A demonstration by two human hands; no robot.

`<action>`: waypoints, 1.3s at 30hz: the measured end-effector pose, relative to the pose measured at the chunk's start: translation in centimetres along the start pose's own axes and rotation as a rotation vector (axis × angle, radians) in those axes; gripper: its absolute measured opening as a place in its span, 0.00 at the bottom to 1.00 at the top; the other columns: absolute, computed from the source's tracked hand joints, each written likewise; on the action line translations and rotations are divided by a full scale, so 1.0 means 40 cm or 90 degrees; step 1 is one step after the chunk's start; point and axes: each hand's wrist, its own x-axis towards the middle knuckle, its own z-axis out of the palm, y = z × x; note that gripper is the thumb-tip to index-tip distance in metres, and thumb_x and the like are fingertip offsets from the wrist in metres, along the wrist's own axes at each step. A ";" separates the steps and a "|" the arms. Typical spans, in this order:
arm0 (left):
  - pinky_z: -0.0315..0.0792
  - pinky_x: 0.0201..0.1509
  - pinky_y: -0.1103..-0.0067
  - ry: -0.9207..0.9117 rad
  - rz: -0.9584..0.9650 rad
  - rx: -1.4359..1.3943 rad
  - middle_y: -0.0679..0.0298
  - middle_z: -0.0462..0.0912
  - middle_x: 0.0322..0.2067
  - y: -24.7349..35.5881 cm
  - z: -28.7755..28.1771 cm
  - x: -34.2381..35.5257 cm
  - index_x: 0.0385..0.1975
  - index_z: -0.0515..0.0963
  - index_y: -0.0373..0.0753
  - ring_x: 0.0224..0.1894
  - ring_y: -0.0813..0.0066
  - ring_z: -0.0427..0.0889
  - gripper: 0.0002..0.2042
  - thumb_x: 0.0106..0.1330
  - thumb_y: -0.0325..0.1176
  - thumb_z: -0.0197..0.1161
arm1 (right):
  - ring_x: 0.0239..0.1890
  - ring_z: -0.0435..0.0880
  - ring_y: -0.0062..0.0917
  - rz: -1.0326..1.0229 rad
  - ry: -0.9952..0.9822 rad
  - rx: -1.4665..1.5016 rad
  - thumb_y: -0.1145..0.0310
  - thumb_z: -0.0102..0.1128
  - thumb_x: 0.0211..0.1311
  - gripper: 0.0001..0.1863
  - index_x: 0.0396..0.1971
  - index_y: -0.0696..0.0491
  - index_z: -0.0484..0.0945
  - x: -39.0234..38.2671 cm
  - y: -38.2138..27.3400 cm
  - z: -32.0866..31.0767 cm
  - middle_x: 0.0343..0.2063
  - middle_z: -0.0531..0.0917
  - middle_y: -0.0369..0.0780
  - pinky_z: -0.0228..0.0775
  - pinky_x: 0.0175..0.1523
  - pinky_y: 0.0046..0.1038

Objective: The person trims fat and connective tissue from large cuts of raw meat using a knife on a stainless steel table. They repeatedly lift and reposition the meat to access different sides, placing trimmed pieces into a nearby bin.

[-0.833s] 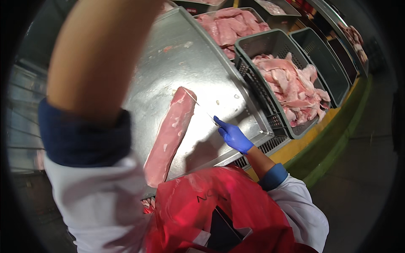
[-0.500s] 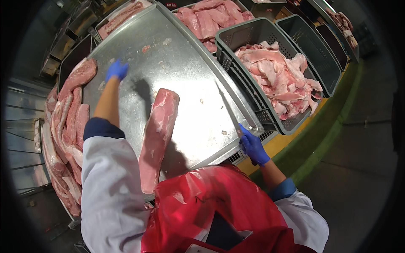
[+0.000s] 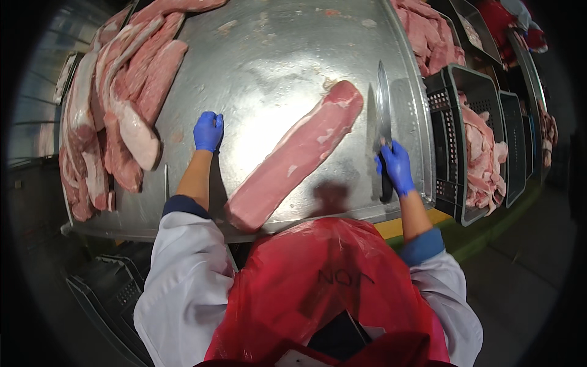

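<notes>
My left hand (image 3: 208,131), in a blue glove, is closed in a fist over the metal table, left of a long pork loin. Nothing shows in its fingers. The trimmed pork loin (image 3: 299,153) lies diagonally in front of me, its near end by the table's front edge, and neither hand touches it. In my right hand (image 3: 396,167), also blue-gloved, is the dark handle of a long knife (image 3: 383,101). The blade points away from me, right of the loin. A narrow metal strip (image 3: 166,181) lies beside my left forearm; its kind is unclear.
Several untrimmed loins (image 3: 131,92) are heaped on the left of the metal table (image 3: 263,67). Past its raised right rim stand a grey perforated crate (image 3: 449,140) with pale trimmings (image 3: 483,153) and a bin of meat pieces (image 3: 428,37). Dark crates (image 3: 110,284) stand below at the left.
My view has swung left. The loin now lies diagonally instead of nearly lengthwise. My left hand has drawn back toward me and closed; my right hand still holds the knife, now farther over the table.
</notes>
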 end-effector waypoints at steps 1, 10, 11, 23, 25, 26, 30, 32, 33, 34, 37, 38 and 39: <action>0.73 0.34 0.59 -0.003 -0.019 -0.004 0.49 0.79 0.27 -0.013 -0.031 -0.041 0.28 0.77 0.38 0.30 0.45 0.80 0.12 0.66 0.41 0.64 | 0.16 0.75 0.21 -0.017 -0.019 0.014 0.61 0.56 0.73 0.14 0.46 0.58 0.72 0.063 -0.027 0.048 0.20 0.78 0.39 0.68 0.20 0.26; 0.72 0.33 0.60 -0.212 -0.033 -0.020 0.49 0.76 0.25 -0.050 -0.535 -0.563 0.26 0.75 0.37 0.29 0.45 0.78 0.11 0.65 0.36 0.65 | 0.22 0.86 0.34 -0.077 -0.024 -0.425 0.68 0.52 0.67 0.41 0.77 0.38 0.45 0.191 -0.288 0.269 0.30 0.85 0.52 0.80 0.29 0.35; 0.72 0.33 0.60 -0.242 -0.065 -0.008 0.49 0.76 0.25 -0.078 -0.566 -0.645 0.27 0.76 0.36 0.28 0.45 0.78 0.10 0.64 0.36 0.65 | 0.23 0.86 0.35 -0.067 -0.027 -0.441 0.69 0.51 0.67 0.41 0.77 0.38 0.45 0.194 -0.293 0.285 0.31 0.85 0.53 0.81 0.30 0.36; 0.71 0.46 0.61 -0.081 0.044 -0.031 0.54 0.80 0.36 -0.009 -0.576 -0.613 0.42 0.78 0.37 0.42 0.51 0.78 0.16 0.56 0.36 0.71 | 0.15 0.76 0.22 0.276 -0.199 -0.259 0.73 0.49 0.71 0.38 0.77 0.41 0.48 -0.277 -0.407 0.189 0.19 0.76 0.39 0.70 0.18 0.28; 0.72 0.42 0.63 -0.019 0.075 -0.213 0.55 0.79 0.33 0.093 -0.476 -0.429 0.39 0.79 0.36 0.37 0.52 0.78 0.14 0.56 0.34 0.71 | 0.13 0.73 0.18 0.308 -0.207 -0.119 0.77 0.48 0.70 0.39 0.77 0.39 0.49 -0.385 -0.430 0.139 0.18 0.75 0.37 0.67 0.16 0.23; 0.73 0.43 0.63 -0.005 0.093 -0.288 0.54 0.80 0.34 0.152 -0.410 -0.340 0.39 0.79 0.35 0.38 0.51 0.79 0.15 0.56 0.36 0.70 | 0.13 0.72 0.19 0.250 -0.165 -0.119 0.77 0.47 0.69 0.39 0.78 0.39 0.49 -0.393 -0.427 0.130 0.18 0.75 0.37 0.67 0.16 0.23; 0.76 0.47 0.63 -0.098 0.110 -0.449 0.50 0.82 0.37 0.483 -0.096 -0.044 0.40 0.79 0.35 0.42 0.49 0.81 0.18 0.58 0.42 0.68 | 0.13 0.71 0.18 0.073 -0.022 -0.061 0.78 0.47 0.68 0.41 0.78 0.38 0.46 -0.335 -0.391 0.112 0.19 0.75 0.37 0.68 0.16 0.23; 0.77 0.51 0.63 -0.236 0.098 -0.311 0.49 0.84 0.42 0.650 0.014 0.071 0.42 0.80 0.36 0.47 0.48 0.82 0.24 0.57 0.52 0.67 | 0.13 0.71 0.18 0.039 0.018 -0.024 0.77 0.47 0.70 0.41 0.78 0.36 0.45 -0.273 -0.333 0.109 0.19 0.75 0.37 0.68 0.17 0.23; 0.78 0.52 0.64 -0.361 0.038 -0.257 0.47 0.84 0.46 0.709 0.058 0.119 0.44 0.81 0.34 0.49 0.49 0.83 0.27 0.54 0.52 0.68 | 0.13 0.71 0.18 0.032 0.044 -0.014 0.76 0.48 0.71 0.41 0.78 0.35 0.45 -0.256 -0.315 0.123 0.19 0.75 0.37 0.68 0.17 0.24; 0.78 0.51 0.65 -0.421 0.026 -0.244 0.47 0.85 0.45 0.731 0.097 0.154 0.42 0.82 0.33 0.47 0.50 0.84 0.26 0.54 0.51 0.68 | 0.13 0.71 0.18 0.028 0.075 -0.001 0.75 0.48 0.71 0.41 0.78 0.34 0.44 -0.243 -0.296 0.135 0.19 0.75 0.37 0.68 0.17 0.24; 0.78 0.48 0.68 -0.567 0.001 -0.221 0.46 0.86 0.39 0.762 0.194 0.205 0.37 0.85 0.32 0.41 0.55 0.87 0.23 0.52 0.48 0.68 | 0.13 0.70 0.19 0.022 0.098 0.027 0.75 0.49 0.72 0.41 0.78 0.33 0.43 -0.210 -0.212 0.120 0.20 0.74 0.37 0.68 0.17 0.24; 0.78 0.47 0.69 -0.585 0.000 -0.225 0.46 0.87 0.36 0.740 0.221 0.216 0.35 0.86 0.31 0.38 0.57 0.87 0.22 0.51 0.47 0.68 | 0.13 0.70 0.18 0.020 0.105 0.029 0.76 0.49 0.72 0.41 0.78 0.33 0.43 -0.196 -0.192 0.127 0.20 0.74 0.36 0.68 0.17 0.24; 0.78 0.46 0.70 -0.611 0.003 -0.226 0.46 0.87 0.33 0.725 0.228 0.218 0.32 0.87 0.31 0.36 0.60 0.87 0.21 0.50 0.47 0.68 | 0.14 0.69 0.18 0.032 0.119 0.027 0.76 0.49 0.71 0.42 0.78 0.33 0.43 -0.182 -0.169 0.128 0.18 0.73 0.36 0.68 0.18 0.25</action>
